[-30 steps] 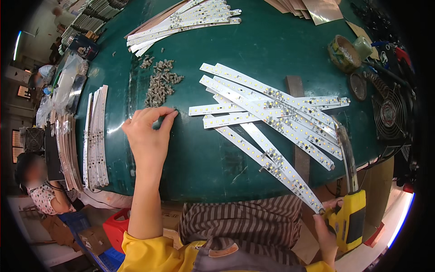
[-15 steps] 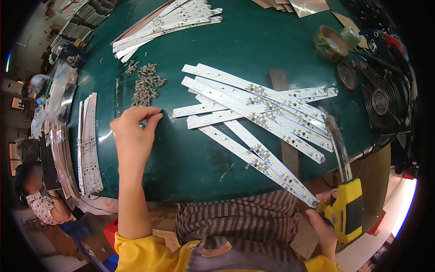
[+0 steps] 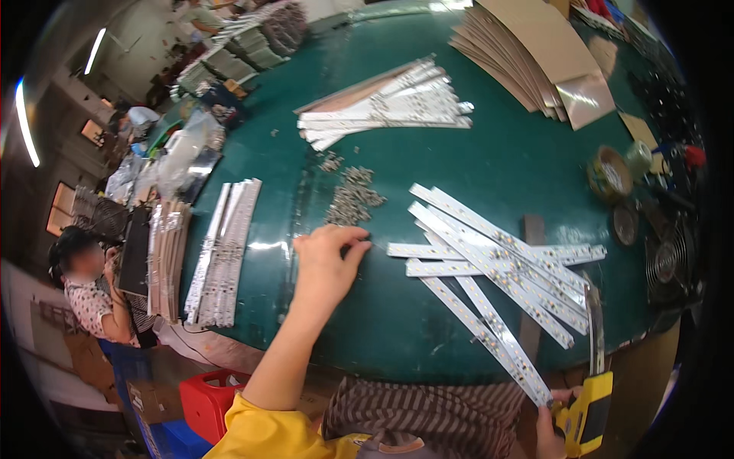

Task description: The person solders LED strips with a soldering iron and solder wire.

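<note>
My left hand [image 3: 329, 264] is at the near edge of a heap of small metallic parts [image 3: 355, 197], with thumb and index finger drawn together. What they hold, if anything, is too small to make out. At the lower right, my right hand [image 3: 549, 432] pinches the near end of a white LED strip board [image 3: 497, 348]. A yellow-and-black tool [image 3: 589, 417] with a long narrow shaft stands beside that hand; whether the hand touches it I cannot tell. Several more LED boards [image 3: 489, 264] lie crossed in a loose pile between my hands.
A fanned stack of LED boards [image 3: 382, 107] lies at the back, with another bundle [image 3: 223, 260] at left. Brown sheets [image 3: 527, 53] stand back right. A tape roll [image 3: 609, 174] and a round fan [image 3: 664, 260] sit at right. A person [image 3: 95, 287] sits far left beside the green table [image 3: 428, 336].
The view has swung left and up, so the table's contents appear farther right and lower. My left hand stays by the metallic parts; my right hand stays at the board's end.
</note>
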`<act>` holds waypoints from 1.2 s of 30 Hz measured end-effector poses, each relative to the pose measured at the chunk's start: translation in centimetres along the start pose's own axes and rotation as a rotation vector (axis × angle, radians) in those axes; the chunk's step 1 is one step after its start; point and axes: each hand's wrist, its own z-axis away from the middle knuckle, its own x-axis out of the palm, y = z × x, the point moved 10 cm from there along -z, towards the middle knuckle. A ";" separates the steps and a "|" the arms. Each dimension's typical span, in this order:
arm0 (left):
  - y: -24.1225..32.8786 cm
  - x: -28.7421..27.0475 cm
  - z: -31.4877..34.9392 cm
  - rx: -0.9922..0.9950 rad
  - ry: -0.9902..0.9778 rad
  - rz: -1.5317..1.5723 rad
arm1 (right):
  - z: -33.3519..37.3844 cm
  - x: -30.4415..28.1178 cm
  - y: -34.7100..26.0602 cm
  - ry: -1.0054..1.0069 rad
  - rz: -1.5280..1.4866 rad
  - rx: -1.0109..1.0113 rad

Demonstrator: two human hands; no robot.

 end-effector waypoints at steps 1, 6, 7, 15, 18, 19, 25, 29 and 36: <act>0.3 -0.2 0.1 0.013 0.000 -0.031 | -0.6 0.4 -0.2 0.004 -0.029 -0.021; 0.2 -1.0 0.1 0.045 0.015 -0.068 | -1.5 0.9 -0.7 0.029 -0.118 -0.047; 0.2 -1.0 0.1 0.064 0.005 -0.068 | -1.4 0.9 -0.8 0.035 -0.129 -0.040; 0.3 -1.3 0.3 0.119 0.035 -0.065 | 1.7 0.8 -0.5 0.071 -0.179 0.083; -0.1 -1.6 0.5 0.086 0.068 -0.057 | 2.6 1.0 -0.6 0.085 -0.208 0.121; -0.2 -1.5 0.6 0.082 0.062 -0.055 | 2.9 1.1 -0.7 0.089 -0.220 0.131; 1.0 -1.5 0.7 0.122 0.055 -0.103 | 4.5 1.4 -2.2 0.130 -0.288 0.185; 0.1 -1.1 0.1 0.094 0.000 -0.105 | 5.0 2.1 -1.5 0.090 -0.359 0.217; 2.7 -1.1 0.4 0.399 0.072 -0.255 | 4.2 1.8 -2.6 0.030 -0.348 0.117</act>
